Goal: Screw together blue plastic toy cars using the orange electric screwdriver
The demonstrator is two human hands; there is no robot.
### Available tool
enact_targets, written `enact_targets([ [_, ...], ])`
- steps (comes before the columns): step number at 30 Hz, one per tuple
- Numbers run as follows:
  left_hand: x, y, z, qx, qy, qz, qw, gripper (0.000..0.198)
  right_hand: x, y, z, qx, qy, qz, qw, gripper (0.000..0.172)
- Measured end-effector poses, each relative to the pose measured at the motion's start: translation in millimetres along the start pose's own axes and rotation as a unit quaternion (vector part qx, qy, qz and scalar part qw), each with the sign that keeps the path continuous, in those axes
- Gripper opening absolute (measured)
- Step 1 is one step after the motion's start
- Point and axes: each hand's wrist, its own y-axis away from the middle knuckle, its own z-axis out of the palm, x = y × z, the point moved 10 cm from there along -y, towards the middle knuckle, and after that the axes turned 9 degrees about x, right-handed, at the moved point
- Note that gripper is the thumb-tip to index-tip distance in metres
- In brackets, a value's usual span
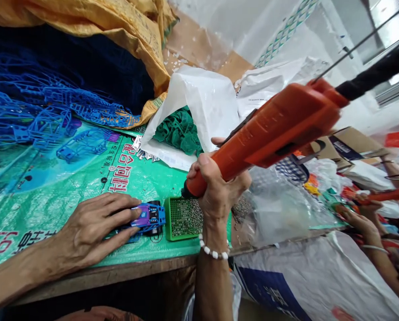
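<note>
My left hand (101, 225) lies over a blue and purple toy car (149, 217), its fingers closed on the car's body against the green sheet. A black wheel shows at the car's near side. My right hand (217, 183) is wrapped round an orange electric screwdriver (273, 129), tilted with its dark tip low and to the left. That tip is over the far edge of a green tray (168, 223) full of small metal screws (188, 218). Whether a screw sits on the tip I cannot tell.
Blue plastic frames (52, 102) spill from a yellow sack (129, 22) at the left. Behind the tray, a white bag (206, 93) holds green parts (179, 131). Loose screws (242, 207) lie right of the tray. Another person's hands (363, 218) work at far right near cardboard boxes (356, 145).
</note>
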Motion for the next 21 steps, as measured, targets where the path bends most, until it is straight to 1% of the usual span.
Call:
enact_targets([
  [4, 1.0, -0.9, -0.9, -0.002, -0.002, 0.007, 1.0, 0.021, 1.8, -1.9, -0.5, 0.007, -0.005, 0.0, 1.0, 0.047],
  [9, 1.0, -2.7, -1.2, -0.002, 0.001, -0.02, 1.0, 0.021, 5.8, -1.7, -0.9, 0.005, 0.003, 0.005, 1.0, 0.045],
  [14, 1.5, -4.1, -0.8, 0.002, 0.013, -0.024, 1.0, 0.019, 6.2, -2.6, -1.9, 0.007, 0.014, -0.004, 1.0, 0.044],
  [17, 0.7, -4.2, 1.7, -0.003, 0.012, -0.021, 1.0, 0.018, -3.4, -3.1, -1.4, 0.01, 0.006, -0.004, 1.0, 0.042],
  [21, 2.6, -6.1, 0.8, 0.001, 0.009, -0.011, 1.0, 0.017, -31.5, -0.9, 5.6, -0.003, -0.021, -0.011, 1.0, 0.034],
])
